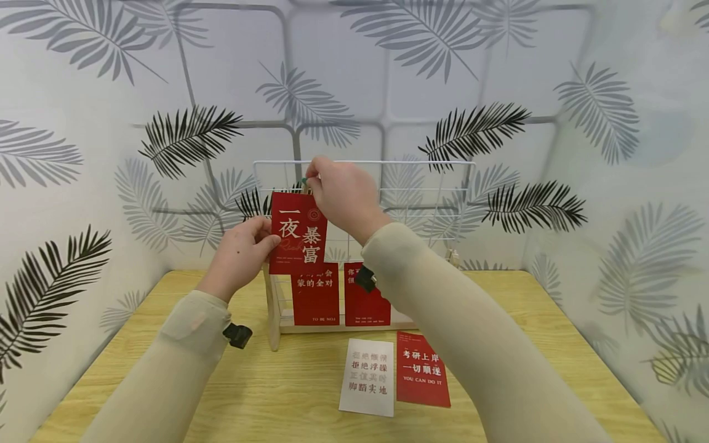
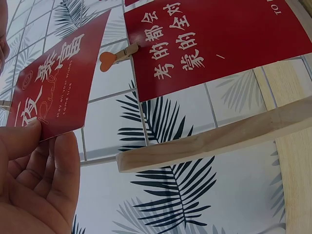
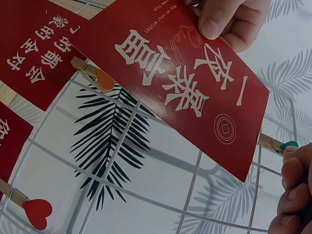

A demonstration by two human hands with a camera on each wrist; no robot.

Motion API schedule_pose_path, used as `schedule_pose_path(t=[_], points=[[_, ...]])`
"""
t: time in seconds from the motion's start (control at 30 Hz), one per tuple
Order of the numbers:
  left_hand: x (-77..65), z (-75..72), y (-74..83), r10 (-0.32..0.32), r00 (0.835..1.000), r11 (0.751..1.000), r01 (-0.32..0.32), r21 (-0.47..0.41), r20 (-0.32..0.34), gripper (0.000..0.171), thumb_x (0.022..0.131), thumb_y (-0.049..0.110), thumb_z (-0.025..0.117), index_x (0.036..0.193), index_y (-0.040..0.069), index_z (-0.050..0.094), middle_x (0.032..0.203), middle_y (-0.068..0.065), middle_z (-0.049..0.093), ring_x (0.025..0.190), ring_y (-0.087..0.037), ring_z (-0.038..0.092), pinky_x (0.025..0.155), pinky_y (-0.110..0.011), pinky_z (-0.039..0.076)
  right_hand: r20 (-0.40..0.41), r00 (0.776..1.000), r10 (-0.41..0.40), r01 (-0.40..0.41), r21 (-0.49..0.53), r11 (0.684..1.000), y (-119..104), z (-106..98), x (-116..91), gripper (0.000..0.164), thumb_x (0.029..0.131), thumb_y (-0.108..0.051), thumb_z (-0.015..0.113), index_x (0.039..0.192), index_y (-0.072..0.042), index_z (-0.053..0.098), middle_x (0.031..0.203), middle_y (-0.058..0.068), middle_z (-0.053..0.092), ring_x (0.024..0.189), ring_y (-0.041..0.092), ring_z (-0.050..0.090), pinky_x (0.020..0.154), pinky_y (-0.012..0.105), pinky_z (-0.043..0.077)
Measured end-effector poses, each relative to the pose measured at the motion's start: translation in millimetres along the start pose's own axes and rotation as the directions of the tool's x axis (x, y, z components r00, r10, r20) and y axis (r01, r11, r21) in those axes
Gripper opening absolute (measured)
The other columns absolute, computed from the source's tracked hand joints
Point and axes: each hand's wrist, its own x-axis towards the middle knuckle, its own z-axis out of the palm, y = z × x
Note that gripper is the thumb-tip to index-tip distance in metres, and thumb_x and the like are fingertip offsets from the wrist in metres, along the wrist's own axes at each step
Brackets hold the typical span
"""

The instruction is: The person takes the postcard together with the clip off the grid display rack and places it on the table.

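My left hand (image 1: 239, 255) pinches the edge of a red card (image 1: 293, 237) with white lettering between thumb and fingers. The card hangs in front of the upper left part of a white wire grid rack (image 1: 407, 189). At the card's top edge sits a small wooden clothespin (image 3: 269, 143) with a green decoration. My right hand (image 1: 349, 194) has thumb and fingers curled at the clothespin's green end, pinching it. Below, a second red card (image 1: 316, 304) hangs on the grid from a clothespin with an orange heart (image 2: 108, 62).
Another red card (image 1: 368, 304) hangs beside it, with a red-heart clothespin (image 3: 36, 213) above. On the wooden table (image 1: 277, 394) lie a white card (image 1: 367, 375) and a red card (image 1: 423, 372). The rack has a wooden base (image 2: 214, 134). Leaf-patterned walls (image 1: 609, 246) stand close around.
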Motion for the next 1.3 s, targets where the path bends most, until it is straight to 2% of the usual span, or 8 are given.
schedule_pose_path(t=[0.3, 0.53, 0.77, 1.03, 1.3], points=[[0.3, -1.8, 2.3, -0.007, 1.000, 1.000, 0.007, 0.020, 0.015, 0.013, 0.103, 0.019, 0.060, 0.110, 0.009, 0.060, 0.096, -0.009, 0.064, 0.083, -0.025, 0.059, 0.073, -0.039, 0.048, -0.012, 1.000, 0.009, -0.009, 0.021, 1.000, 6, -3, -4, 0.014, 0.104, -0.025, 0.057, 0.113, -0.019, 0.066, 0.078, -0.006, 0.067, 0.062, 0.012, 0.055, 0.059, 0.028, 0.045], [-3.9, -1.4, 5.7, 0.010, 1.000, 0.999, -0.010, 0.033, 0.015, 0.010, 0.103, 0.019, 0.060, 0.107, 0.010, 0.059, 0.091, -0.008, 0.063, 0.079, -0.024, 0.056, 0.070, -0.038, 0.046, -0.021, 1.000, 0.004, -0.003, 0.064, 0.998, 10, -5, -8, 0.016, 0.104, -0.026, 0.058, 0.115, -0.018, 0.066, 0.083, -0.006, 0.068, 0.064, 0.012, 0.055, 0.061, 0.028, 0.045], [-5.3, -1.1, 7.6, 0.035, 0.999, 0.999, -0.035, 0.032, 0.012, 0.008, 0.102, 0.017, 0.061, 0.105, 0.010, 0.059, 0.089, -0.008, 0.062, 0.078, -0.024, 0.055, 0.069, -0.038, 0.045, 0.016, 1.000, 0.013, -0.015, 0.105, 0.994, 13, -15, -12, 0.017, 0.105, -0.025, 0.058, 0.117, -0.017, 0.065, 0.085, -0.004, 0.068, 0.065, 0.014, 0.055, 0.058, 0.028, 0.044], [-8.1, -1.0, 7.0, 0.051, 0.999, 0.998, -0.052, 0.023, 0.014, 0.007, 0.102, 0.017, 0.061, 0.102, 0.011, 0.059, 0.086, -0.007, 0.062, 0.076, -0.025, 0.054, 0.068, -0.039, 0.045, 0.024, 0.999, 0.041, -0.044, 0.126, 0.991, 23, -21, -17, 0.016, 0.105, -0.025, 0.058, 0.117, -0.018, 0.065, 0.086, -0.005, 0.068, 0.061, 0.014, 0.054, 0.057, 0.029, 0.042], [-12.6, 1.4, 5.2, 0.036, 0.999, 0.999, -0.035, -0.005, 0.023, 0.009, 0.102, 0.017, 0.061, 0.107, 0.009, 0.059, 0.092, -0.008, 0.062, 0.079, -0.023, 0.059, 0.071, -0.039, 0.049, 0.041, 0.997, 0.072, -0.078, 0.163, 0.984, 32, -23, -25, 0.016, 0.104, -0.025, 0.059, 0.116, -0.018, 0.066, 0.087, -0.006, 0.066, 0.067, 0.014, 0.055, 0.061, 0.030, 0.045]])
